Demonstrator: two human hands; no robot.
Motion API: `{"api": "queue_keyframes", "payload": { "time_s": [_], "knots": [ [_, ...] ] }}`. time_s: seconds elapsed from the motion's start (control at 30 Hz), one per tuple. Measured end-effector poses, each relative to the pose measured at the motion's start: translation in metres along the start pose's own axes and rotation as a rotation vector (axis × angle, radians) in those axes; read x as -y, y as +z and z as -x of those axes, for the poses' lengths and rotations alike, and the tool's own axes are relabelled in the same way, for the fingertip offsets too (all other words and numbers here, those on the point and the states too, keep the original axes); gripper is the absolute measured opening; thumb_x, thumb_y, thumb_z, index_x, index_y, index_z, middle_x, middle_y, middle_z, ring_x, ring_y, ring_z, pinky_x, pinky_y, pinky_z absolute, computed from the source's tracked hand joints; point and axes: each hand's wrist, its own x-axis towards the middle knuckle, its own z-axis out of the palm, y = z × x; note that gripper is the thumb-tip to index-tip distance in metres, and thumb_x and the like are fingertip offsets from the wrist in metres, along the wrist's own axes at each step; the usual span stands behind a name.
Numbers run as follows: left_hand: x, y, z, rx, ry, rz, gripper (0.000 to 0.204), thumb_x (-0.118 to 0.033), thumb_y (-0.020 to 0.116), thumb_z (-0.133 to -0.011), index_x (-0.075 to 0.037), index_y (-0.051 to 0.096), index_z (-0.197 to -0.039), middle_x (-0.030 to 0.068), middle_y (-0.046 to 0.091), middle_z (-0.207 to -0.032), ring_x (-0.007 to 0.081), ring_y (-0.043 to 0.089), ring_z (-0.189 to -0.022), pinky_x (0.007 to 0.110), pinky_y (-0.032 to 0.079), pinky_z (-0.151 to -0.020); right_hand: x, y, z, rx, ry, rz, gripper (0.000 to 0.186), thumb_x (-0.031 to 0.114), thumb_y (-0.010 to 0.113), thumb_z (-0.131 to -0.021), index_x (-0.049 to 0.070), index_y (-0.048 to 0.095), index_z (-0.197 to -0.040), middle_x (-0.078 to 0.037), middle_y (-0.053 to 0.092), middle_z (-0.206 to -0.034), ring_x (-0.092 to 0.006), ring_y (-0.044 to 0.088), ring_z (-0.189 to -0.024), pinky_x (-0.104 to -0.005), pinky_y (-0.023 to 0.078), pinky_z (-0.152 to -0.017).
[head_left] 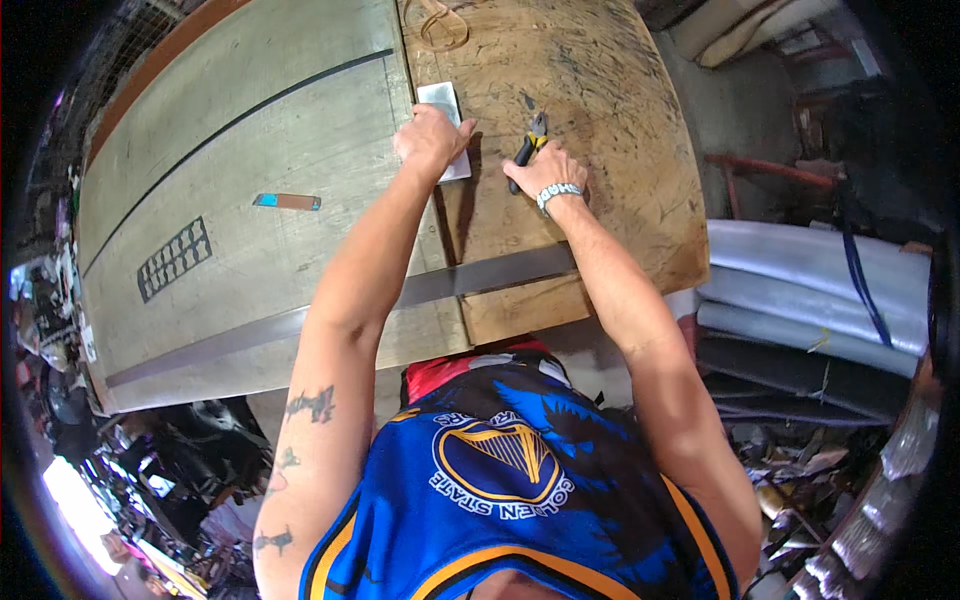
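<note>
Far in the middle of the table, my left hand (428,138) is closed over a flat, whitish rectangular piece (438,95). Its far end and one near corner stick out past my fingers, and the thumb lies along its right side. To the right, a pair of pliers (539,127) with black and yellow handles lies on the worn wooden board, jaws pointing away from me. My right hand (555,168) is closed around the handles, which it partly hides. A light band sits on that wrist.
A long dark metal strip (240,335) crosses the table's near side. On the left lie a brown and blue flat piece (287,202) and a dark perforated plate (176,260). Looped tan strips (440,28) rest at the far edge. Silvery rolls (810,265) are stacked right of the table.
</note>
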Motion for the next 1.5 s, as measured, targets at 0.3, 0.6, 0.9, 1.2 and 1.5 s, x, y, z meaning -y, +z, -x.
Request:
{"api": "queue_keyframes", "payload": {
  "time_s": [0.3, 0.6, 0.9, 1.2, 1.5],
  "knots": [
    [-0.014, 0.024, 0.058, 0.037, 0.042, -0.111, 0.087, -0.048, 0.076, -0.079, 0.013, 0.039, -0.129, 0.0211, 0.072, -0.092, 0.0357, 0.074, -0.084, 0.044, 0.058, -0.073, -0.104, -0.028, 0.0, 0.084, -0.019, 0.068, 0.086, 0.061, 0.07, -0.071, -0.004, 0.057, -0.125, -0.027, 0.066, -0.118, -0.0409, 0.066, -0.107, -0.0487, 0.053, -0.09],
    [0.002, 0.023, 0.095, 0.022, -0.044, 0.036, 0.082, -0.062, 0.067, -0.084, 0.007, 0.047, -0.124, 0.0265, 0.071, -0.084, 0.0441, 0.071, -0.081, 0.052, 0.057, -0.069, -0.036, 0.019, 0.037, 0.056, -0.311, -0.107, 0.07, 0.062, 0.066, -0.081, -0.003, 0.059, -0.106, -0.028, 0.068, -0.096, -0.046, 0.067, -0.09, -0.0538, 0.054, -0.078],
    [0.112, -0.001, 0.231, -0.215, 0.052, 0.298, 0.037, -0.026, 0.075, -0.084, -0.006, 0.064, -0.114, 0.0158, 0.069, -0.101, 0.0386, 0.065, -0.098, 0.049, 0.052, -0.084, -0.11, 0.013, 0.017, 0.419, 0.089, -1.096, 0.023, 0.03, 0.058, -0.101, 0.008, 0.063, -0.103, 0.002, 0.058, -0.072, -0.0071, 0.052, -0.055, -0.0235, 0.04, -0.047],
    [0.195, -0.028, 0.259, -0.218, 0.183, 0.339, 0.039, -0.012, 0.077, -0.078, -0.005, 0.065, -0.114, 0.0135, 0.062, -0.119, 0.035, 0.058, -0.11, 0.044, 0.049, -0.094, -0.076, 0.001, 0.02, 0.279, -0.007, -1.26, 0.03, -0.001, 0.049, -0.097, -0.001, 0.056, -0.126, -0.012, 0.065, -0.108, -0.0187, 0.067, -0.085, -0.0296, 0.058, -0.076],
    [0.262, -0.031, 0.233, 0.565, -0.323, 1.628, 0.039, -0.033, 0.051, -0.106, 0.003, 0.062, -0.115, 0.0164, 0.07, -0.108, 0.0231, 0.07, -0.094, 0.034, 0.057, -0.085, 0.094, 0.01, 0.205, 0.241, -0.179, -0.861, 0.021, 0.019, 0.066, -0.097, 0.0, 0.066, -0.105, -0.008, 0.072, -0.081, -0.0165, 0.067, -0.066, -0.0301, 0.053, -0.058]
  ]
}}
